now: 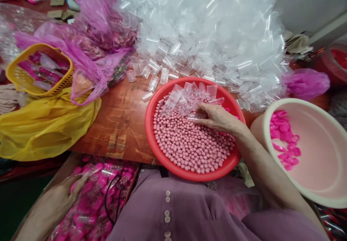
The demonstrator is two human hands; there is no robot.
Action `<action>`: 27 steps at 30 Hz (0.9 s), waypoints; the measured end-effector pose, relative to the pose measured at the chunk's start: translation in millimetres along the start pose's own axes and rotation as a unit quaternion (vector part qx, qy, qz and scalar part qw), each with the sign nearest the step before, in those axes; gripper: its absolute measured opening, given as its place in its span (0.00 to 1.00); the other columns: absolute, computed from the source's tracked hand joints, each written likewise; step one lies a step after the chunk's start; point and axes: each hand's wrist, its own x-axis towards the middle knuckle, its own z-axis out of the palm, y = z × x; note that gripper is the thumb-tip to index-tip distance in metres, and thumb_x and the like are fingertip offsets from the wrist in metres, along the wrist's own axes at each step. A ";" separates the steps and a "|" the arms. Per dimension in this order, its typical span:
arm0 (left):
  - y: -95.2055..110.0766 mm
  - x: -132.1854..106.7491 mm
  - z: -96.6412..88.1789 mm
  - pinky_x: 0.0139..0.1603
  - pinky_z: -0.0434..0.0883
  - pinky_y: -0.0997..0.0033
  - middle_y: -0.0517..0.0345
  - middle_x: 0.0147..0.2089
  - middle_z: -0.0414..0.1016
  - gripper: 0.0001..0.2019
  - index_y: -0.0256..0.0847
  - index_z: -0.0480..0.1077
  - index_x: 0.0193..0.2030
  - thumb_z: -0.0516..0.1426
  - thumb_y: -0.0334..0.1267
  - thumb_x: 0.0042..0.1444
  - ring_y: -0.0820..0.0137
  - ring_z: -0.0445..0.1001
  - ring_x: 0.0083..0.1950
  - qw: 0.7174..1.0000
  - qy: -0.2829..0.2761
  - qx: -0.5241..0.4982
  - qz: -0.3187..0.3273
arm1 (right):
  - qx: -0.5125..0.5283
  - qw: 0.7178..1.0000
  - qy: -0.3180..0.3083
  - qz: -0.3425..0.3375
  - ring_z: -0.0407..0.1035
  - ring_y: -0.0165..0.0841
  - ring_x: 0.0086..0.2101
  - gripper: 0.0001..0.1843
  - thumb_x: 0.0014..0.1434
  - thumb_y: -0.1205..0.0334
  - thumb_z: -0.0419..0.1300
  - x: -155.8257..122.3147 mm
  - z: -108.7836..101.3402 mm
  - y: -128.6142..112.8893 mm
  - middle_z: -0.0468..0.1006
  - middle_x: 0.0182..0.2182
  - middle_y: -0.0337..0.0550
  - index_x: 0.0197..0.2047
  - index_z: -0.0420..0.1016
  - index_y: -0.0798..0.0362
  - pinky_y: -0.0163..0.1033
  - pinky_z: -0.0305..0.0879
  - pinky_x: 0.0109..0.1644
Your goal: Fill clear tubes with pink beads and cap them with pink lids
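At left, a basket [58,85] and a yellow bag [51,127] crowd the surface [119,125]. At lower left, my left hand [66,190] lies on packets [92,212]; whether it grips one, I cannot tell. At centre, the bowl [189,174] sits near my body, probably for easy reach, holding beads [187,145]. Over them my right hand [215,118] pinches one tube [192,117]. At upper centre, a heap [211,42] of tubes blocks the space; at right is a tub [325,150] with pink pieces [283,130].
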 end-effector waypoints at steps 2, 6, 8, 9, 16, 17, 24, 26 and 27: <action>15.8 15.8 4.4 0.42 0.78 0.60 0.54 0.40 0.84 0.20 0.44 0.79 0.40 0.50 0.51 0.57 0.55 0.82 0.41 0.999 0.011 -0.036 -0.022 | -0.034 0.999 0.007 -0.010 0.67 0.33 0.31 0.13 0.59 0.56 0.61 0.7 0.6 -3.9 0.76 0.34 0.44 0.42 0.69 0.55 0.35 0.58 0.35; 87.8 46.7 3.2 0.50 0.76 0.63 0.60 0.44 0.83 0.12 0.48 0.76 0.43 0.54 0.46 0.60 0.63 0.81 0.44 0.964 0.112 -0.218 0.099 | -0.039 0.996 0.050 -0.056 0.71 0.37 0.38 0.21 0.62 0.55 0.59 2.2 6.7 -16.9 0.77 0.41 0.49 0.54 0.68 0.57 0.39 0.64 0.42; 129.1 61.6 1.5 0.49 0.76 0.65 0.55 0.42 0.83 0.09 0.43 0.76 0.43 0.55 0.39 0.60 0.65 0.81 0.44 0.927 0.168 -0.263 0.208 | -0.041 0.995 0.067 -0.070 0.71 0.39 0.42 0.22 0.63 0.55 0.57 3.9 13.2 -26.5 0.76 0.45 0.51 0.56 0.67 0.57 0.41 0.65 0.46; 147.7 69.5 1.3 0.49 0.76 0.66 0.53 0.43 0.83 0.09 0.42 0.76 0.43 0.56 0.35 0.59 0.66 0.80 0.44 0.905 0.179 -0.276 0.269 | -0.049 0.994 0.069 -0.068 0.72 0.40 0.43 0.22 0.63 0.56 0.57 4.7 17.4 -31.7 0.76 0.46 0.53 0.57 0.66 0.57 0.42 0.66 0.48; 219.3 120.6 10.1 0.54 0.74 0.63 0.49 0.45 0.80 0.08 0.36 0.72 0.45 0.55 0.28 0.60 0.67 0.77 0.49 0.822 0.182 -0.262 0.473 | -0.133 0.991 0.008 -0.009 0.74 0.41 0.41 0.19 0.65 0.60 0.53 -2.8 36.9 -51.3 0.79 0.42 0.54 0.56 0.65 0.60 0.40 0.64 0.42; 223.6 124.0 11.1 0.55 0.74 0.61 0.47 0.46 0.79 0.09 0.35 0.72 0.47 0.54 0.28 0.61 0.66 0.76 0.51 0.824 0.163 -0.237 0.489 | -0.134 0.991 -0.007 -0.007 0.75 0.41 0.39 0.18 0.65 0.59 0.53 -5.8 35.7 -51.0 0.80 0.40 0.52 0.55 0.66 0.59 0.39 0.62 0.40; 240.3 123.8 8.0 0.54 0.71 0.59 0.47 0.46 0.75 0.11 0.36 0.70 0.46 0.50 0.26 0.61 0.63 0.72 0.52 0.848 0.034 -0.097 0.520 | -0.174 0.979 -0.095 0.034 0.73 0.40 0.32 0.13 0.57 0.59 0.56 -5.6 20.5 -50.8 0.80 0.30 0.48 0.44 0.73 0.55 0.38 0.53 0.31; 242.8 122.2 6.7 0.54 0.70 0.60 0.48 0.45 0.75 0.10 0.36 0.70 0.46 0.51 0.27 0.61 0.63 0.71 0.50 0.852 0.014 -0.071 0.519 | -0.125 0.981 -0.146 0.042 0.72 0.38 0.31 0.12 0.53 0.58 0.58 4.0 15.9 -47.9 0.80 0.30 0.47 0.40 0.74 0.54 0.37 0.53 0.30; 243.9 121.9 6.5 0.54 0.70 0.60 0.48 0.45 0.74 0.09 0.36 0.70 0.45 0.51 0.28 0.62 0.63 0.70 0.49 0.854 0.006 -0.061 0.517 | -0.089 0.979 -0.178 0.048 0.71 0.36 0.30 0.12 0.52 0.57 0.58 9.3 13.6 -45.2 0.79 0.30 0.45 0.38 0.74 0.54 0.36 0.54 0.30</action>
